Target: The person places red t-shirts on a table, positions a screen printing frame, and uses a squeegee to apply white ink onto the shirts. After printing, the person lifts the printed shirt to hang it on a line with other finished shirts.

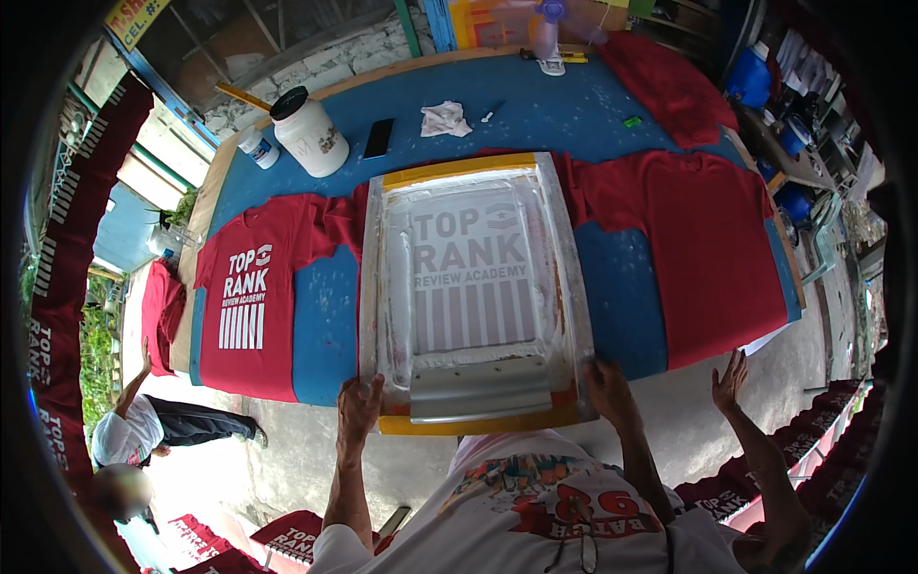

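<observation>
A silk-screen printing frame [579, 316] lies in front of me over a dark red T-shirt [344, 218], mostly hidden beneath it. Its pale mesh [469, 206] carries a stencil of letters and vertical bars. A wide metal squeegee [478, 387] rests on the mesh at the near end. My left hand [360, 407] is closed around the frame's near left corner. At the near right corner, my right hand [612, 394] grips the frame's side, its fingers partly hidden. To the left lies a red T-shirt [251, 287] with a white print; on the right, a plain red one [708, 258].
On the blue table [325, 354] stand a white jar with a black lid [309, 134], a small white tub [258, 148], a phone [379, 139], a crumpled cloth [445, 120] and a fan [551, 38]. Another person's hand [730, 383] is raised at right; someone [129, 430] stands at left.
</observation>
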The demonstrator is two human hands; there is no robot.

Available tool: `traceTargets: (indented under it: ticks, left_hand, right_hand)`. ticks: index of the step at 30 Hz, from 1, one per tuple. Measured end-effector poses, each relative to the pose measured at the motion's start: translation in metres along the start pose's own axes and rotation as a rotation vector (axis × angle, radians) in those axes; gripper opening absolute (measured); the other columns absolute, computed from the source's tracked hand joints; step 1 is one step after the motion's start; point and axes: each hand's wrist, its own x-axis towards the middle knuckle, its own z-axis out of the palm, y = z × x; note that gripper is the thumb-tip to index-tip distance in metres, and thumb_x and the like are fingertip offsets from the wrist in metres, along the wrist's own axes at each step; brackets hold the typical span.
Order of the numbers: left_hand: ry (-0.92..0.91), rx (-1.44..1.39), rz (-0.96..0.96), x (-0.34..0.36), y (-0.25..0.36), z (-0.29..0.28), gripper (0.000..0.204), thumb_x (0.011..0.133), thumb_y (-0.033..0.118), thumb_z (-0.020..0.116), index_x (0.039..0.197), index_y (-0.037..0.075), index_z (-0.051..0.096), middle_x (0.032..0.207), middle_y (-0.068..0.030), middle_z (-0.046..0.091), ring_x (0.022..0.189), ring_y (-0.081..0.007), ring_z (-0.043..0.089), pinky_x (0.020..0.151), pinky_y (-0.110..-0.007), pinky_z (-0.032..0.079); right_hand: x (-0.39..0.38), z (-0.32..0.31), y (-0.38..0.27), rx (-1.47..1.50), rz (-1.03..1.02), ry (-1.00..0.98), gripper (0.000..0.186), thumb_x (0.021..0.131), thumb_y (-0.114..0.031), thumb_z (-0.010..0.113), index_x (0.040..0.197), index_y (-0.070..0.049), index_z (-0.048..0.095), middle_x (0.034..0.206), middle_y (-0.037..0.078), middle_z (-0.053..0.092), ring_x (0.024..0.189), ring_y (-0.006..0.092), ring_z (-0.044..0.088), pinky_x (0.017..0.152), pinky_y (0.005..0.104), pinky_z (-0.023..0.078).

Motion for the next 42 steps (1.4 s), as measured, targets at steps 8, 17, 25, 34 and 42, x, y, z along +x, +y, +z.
traceTargets:
  ticks: [8,17,25,34,42]
  left_hand:
    - [-0.082,-0.130,-0.092,-0.004,0.025,-0.018,0.061,0.103,0.055,0.072,0.097,-0.005,0.078,0.125,-0.0352,0.072,0.119,-0.0470,0.070,0.103,-0.054,0.053]
    - [-0.127,-0.181,-0.130,0.000,0.018,-0.014,0.063,0.103,0.055,0.069,0.093,-0.007,0.073,0.119,-0.0313,0.072,0.113,-0.0467,0.069,0.100,-0.052,0.053]
    - [-0.104,-0.115,-0.136,-0.006,0.022,-0.012,0.058,0.105,0.050,0.068,0.113,-0.007,0.075,0.118,-0.0312,0.073,0.118,-0.0461,0.069,0.109,-0.053,0.051]
    - [-0.396,0.040,0.482,-0.042,0.118,-0.020,0.083,0.088,0.022,0.087,0.154,-0.005,0.046,0.158,-0.0324,0.044,0.152,-0.0502,0.041,0.123,-0.060,0.040]
    - [-0.558,0.205,0.832,-0.035,0.157,0.034,0.075,0.083,-0.007,0.074,0.153,0.000,0.050,0.149,-0.0270,0.049,0.150,-0.0464,0.045,0.122,-0.054,0.047]
  right_hand:
    - [0.007,-0.004,-0.001,-0.006,0.006,0.016,0.038,0.108,-0.034,0.065,0.125,0.000,0.071,0.115,0.031,0.071,0.114,0.0497,0.070,0.098,0.0510,0.055]
    - [0.010,-0.009,0.003,0.058,-0.003,-0.036,0.031,0.107,-0.029,0.069,0.115,0.002,0.070,0.099,0.024,0.071,0.089,0.0359,0.071,0.081,0.0465,0.056]
    - [0.006,0.003,0.020,0.038,-0.047,0.055,0.043,0.107,-0.032,0.072,0.135,0.000,0.069,0.114,0.021,0.073,0.099,0.0315,0.071,0.086,0.0431,0.056]
    - [-0.026,-0.018,-0.003,-0.011,-0.252,-0.169,0.105,0.096,-0.035,0.084,0.171,0.002,0.022,0.160,0.037,0.046,0.139,0.0518,0.059,0.114,0.0511,0.054]
    - [-0.021,-0.005,0.003,0.135,-0.300,-0.301,0.128,0.087,-0.038,0.092,0.173,0.000,0.006,0.164,0.041,0.040,0.142,0.0556,0.054,0.115,0.0561,0.053]
